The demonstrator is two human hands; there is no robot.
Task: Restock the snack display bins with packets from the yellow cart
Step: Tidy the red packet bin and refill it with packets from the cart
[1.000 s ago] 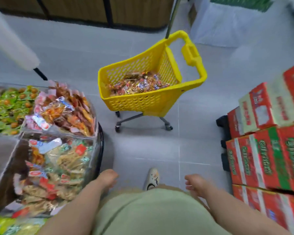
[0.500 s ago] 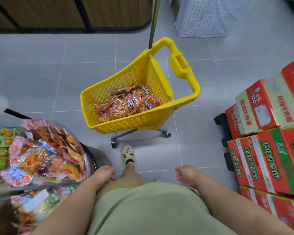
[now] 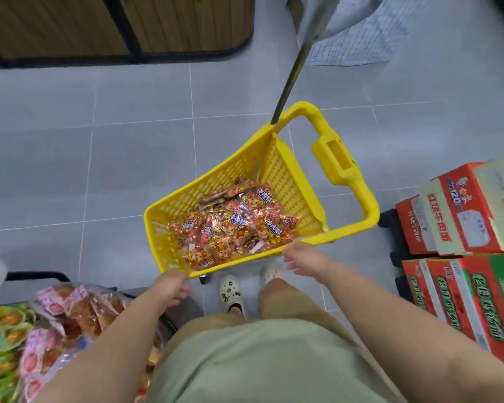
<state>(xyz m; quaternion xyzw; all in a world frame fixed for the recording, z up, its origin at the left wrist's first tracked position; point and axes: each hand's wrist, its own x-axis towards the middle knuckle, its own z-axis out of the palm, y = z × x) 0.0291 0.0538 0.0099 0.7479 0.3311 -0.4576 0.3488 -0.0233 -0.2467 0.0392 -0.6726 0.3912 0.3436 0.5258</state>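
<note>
Inside the yellow cart (image 3: 158,237) — a heap of snack packets (image 3: 233,228)

Left hand (image 3: 172,289) and right hand (image 3: 306,261) at near rim of yellow cart (image 3: 161,242) of packets (image 3: 233,225).

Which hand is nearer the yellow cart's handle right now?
Right. The right hand is at the near rim of the yellow cart, at its handle end; the left hand is at the rim's opposite corner.
</note>
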